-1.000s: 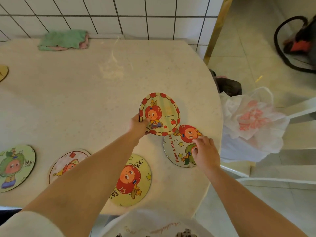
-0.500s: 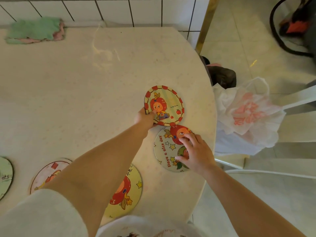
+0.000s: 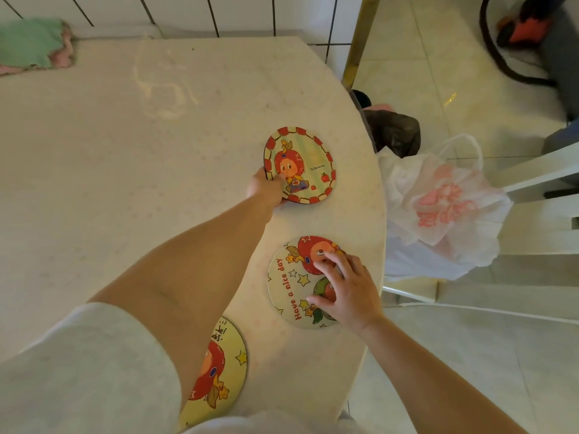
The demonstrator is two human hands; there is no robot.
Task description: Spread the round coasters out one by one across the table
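Observation:
My left hand (image 3: 265, 190) grips the near-left edge of a round coaster with a red checked rim (image 3: 305, 161), held low over the pale table (image 3: 125, 170) near its right side. My right hand (image 3: 347, 289) rests with spread fingers on a second coaster reading "Have a nice day" (image 3: 289, 283), which lies flat by the table's right edge. A third, yellow coaster with a red-haired figure (image 3: 219, 368) lies at the near edge, partly hidden under my left arm.
A green and pink cloth (image 3: 31, 45) lies at the table's far left by the tiled wall. Beyond the curved right edge hang a white plastic bag (image 3: 438, 211) and a dark object (image 3: 394, 130), above a tiled floor.
My left hand has carried the red-rimmed coaster farther away from the "Have a nice day" coaster, so they no longer overlap. My right hand has stayed on its coaster. The view shifted right.

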